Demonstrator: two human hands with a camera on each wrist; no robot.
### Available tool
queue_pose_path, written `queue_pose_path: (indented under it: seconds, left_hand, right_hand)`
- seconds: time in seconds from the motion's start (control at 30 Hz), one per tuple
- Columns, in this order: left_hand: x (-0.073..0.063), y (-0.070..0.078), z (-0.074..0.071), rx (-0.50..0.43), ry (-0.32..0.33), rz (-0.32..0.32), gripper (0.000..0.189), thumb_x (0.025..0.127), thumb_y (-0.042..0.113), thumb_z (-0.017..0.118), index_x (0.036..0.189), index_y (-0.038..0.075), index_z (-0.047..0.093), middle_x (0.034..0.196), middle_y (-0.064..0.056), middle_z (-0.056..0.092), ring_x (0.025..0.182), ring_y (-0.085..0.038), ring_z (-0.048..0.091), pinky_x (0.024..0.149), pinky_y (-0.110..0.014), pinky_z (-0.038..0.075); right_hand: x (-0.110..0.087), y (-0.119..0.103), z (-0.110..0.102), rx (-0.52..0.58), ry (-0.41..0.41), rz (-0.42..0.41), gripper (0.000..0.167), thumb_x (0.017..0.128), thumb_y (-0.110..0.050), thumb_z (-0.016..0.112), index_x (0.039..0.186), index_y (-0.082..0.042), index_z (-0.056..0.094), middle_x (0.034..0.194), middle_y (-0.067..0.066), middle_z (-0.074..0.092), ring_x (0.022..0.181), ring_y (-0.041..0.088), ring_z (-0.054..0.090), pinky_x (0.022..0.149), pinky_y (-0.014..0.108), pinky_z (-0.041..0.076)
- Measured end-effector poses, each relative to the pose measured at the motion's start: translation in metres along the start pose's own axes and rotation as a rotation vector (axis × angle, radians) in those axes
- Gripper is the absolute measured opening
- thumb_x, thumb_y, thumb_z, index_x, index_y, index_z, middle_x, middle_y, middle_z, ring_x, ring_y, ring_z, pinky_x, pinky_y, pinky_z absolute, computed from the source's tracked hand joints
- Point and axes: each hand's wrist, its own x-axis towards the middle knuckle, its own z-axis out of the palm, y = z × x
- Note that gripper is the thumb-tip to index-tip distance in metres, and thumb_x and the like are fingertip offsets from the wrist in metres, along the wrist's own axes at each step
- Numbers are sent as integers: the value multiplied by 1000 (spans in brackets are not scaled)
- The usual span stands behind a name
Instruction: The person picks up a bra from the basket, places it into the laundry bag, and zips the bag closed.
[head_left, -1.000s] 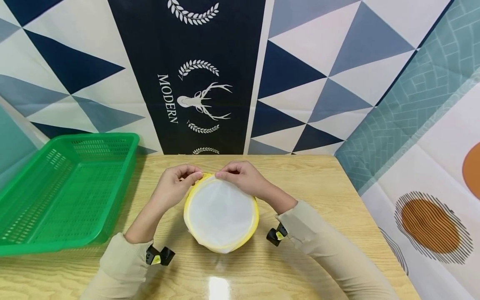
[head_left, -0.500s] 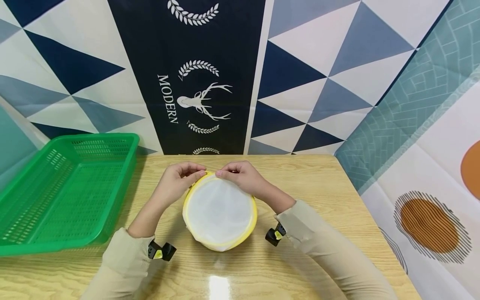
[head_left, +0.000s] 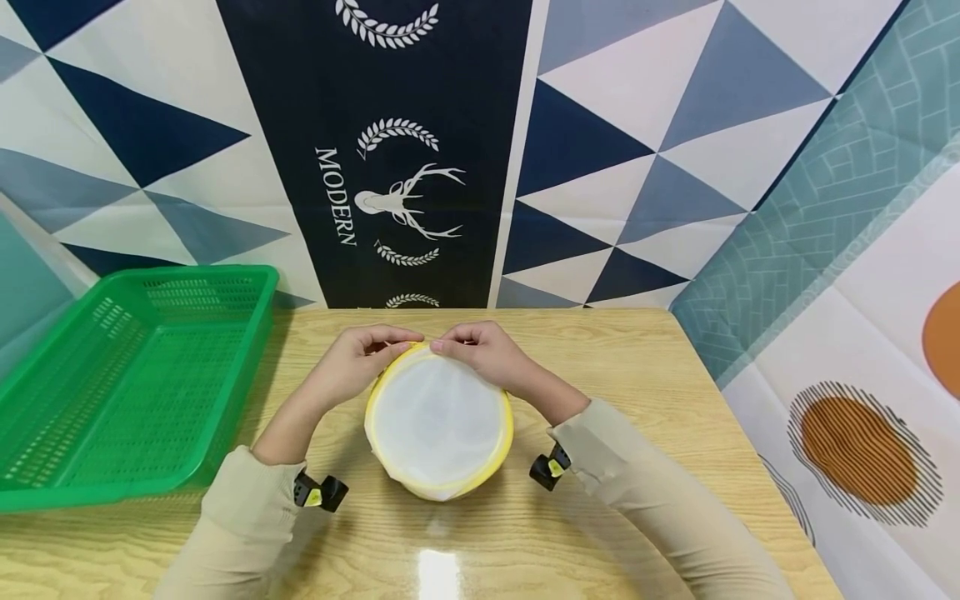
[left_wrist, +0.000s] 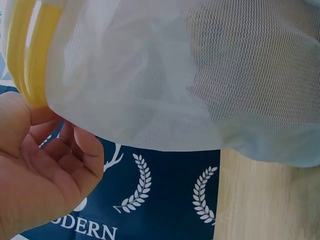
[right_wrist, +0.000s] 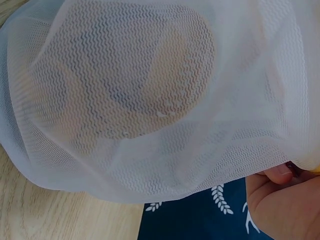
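Observation:
A round, white mesh laundry bag [head_left: 441, 421] with yellow trim [head_left: 506, 437] is held over the table, its flat round face toward the head camera. At the far left of its rim, my left hand [head_left: 348, 367] pinches the yellow edge between thumb and fingers. My right hand [head_left: 491, 358] grips the rim just to the right, the two sets of fingertips nearly meeting. Thin mesh sides [left_wrist: 150, 75] fill the left wrist view, with two yellow bands above the thumb. In the right wrist view, the see-through mesh [right_wrist: 150, 100] hides most of my fingers.
A green perforated plastic basket [head_left: 150, 392] stands on the left of the wooden table [head_left: 615, 367]. Patterned cloth [head_left: 585, 167] hangs behind the table's back edge, and more cloth [head_left: 847, 433] lines the right side.
My left hand has slid a little to the right along the yellow rim, closer to my right hand. The bag has shifted very slightly left and away from me. My right hand stays almost still.

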Motion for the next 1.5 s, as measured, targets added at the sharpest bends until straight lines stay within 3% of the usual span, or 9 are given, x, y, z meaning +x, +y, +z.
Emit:
queue_pose_path:
  seconds: [0.17, 0.37, 0.5, 0.9, 1.33, 1.5]
  left_hand:
    - [2, 0, -1, 33, 2, -10, 23, 93, 20, 58, 110, 8, 69, 109, -10, 67, 76, -18, 53, 62, -22, 46]
    - [4, 2, 1, 38, 23, -9, 22, 92, 20, 60, 106, 6, 70, 101, -10, 69, 72, -18, 52, 59, -22, 46]
    - [4, 4, 2, 41, 32, -2, 21, 92, 19, 60, 104, 6, 70, 97, -10, 69, 72, -18, 51, 59, -23, 45]
    - [6, 6, 4, 26, 28, -28, 21, 91, 21, 62, 105, 8, 71, 100, -9, 69, 75, -17, 53, 61, -22, 46]
    - [1, 6, 7, 22, 38, -17, 18, 91, 19, 61, 102, 7, 70, 94, -8, 68, 74, -18, 52, 60, -23, 45]
    - [-1, 5, 9, 27, 55, -1, 19, 92, 21, 61, 102, 9, 70, 100, -7, 69, 79, -18, 54, 64, -26, 47]
  right_hand:
    - [0, -1, 0, -13, -6, -5, 24, 92, -24, 60, 101, -5, 70, 86, 6, 65, 64, 11, 61, 59, 26, 54]
    - [1, -4, 2, -131, -22, -98, 24, 94, -27, 57, 103, -8, 69, 94, 6, 65, 72, 11, 59, 64, 24, 51]
    - [1, -7, 3, -169, -15, -115, 23, 94, -28, 57, 102, -9, 69, 92, 5, 64, 74, 11, 57, 65, 23, 49]
    - [1, -8, 3, -177, -15, -126, 20, 92, -27, 60, 95, -9, 70, 91, 3, 64, 75, 11, 54, 64, 21, 46]
    - [-1, -6, 4, -172, -1, -125, 19, 92, -24, 61, 87, -7, 69, 84, 3, 62, 70, 11, 53, 61, 21, 44]
    - [-2, -6, 4, -154, -3, -117, 19, 92, -23, 61, 86, -6, 69, 83, 2, 62, 70, 10, 53, 60, 20, 44]
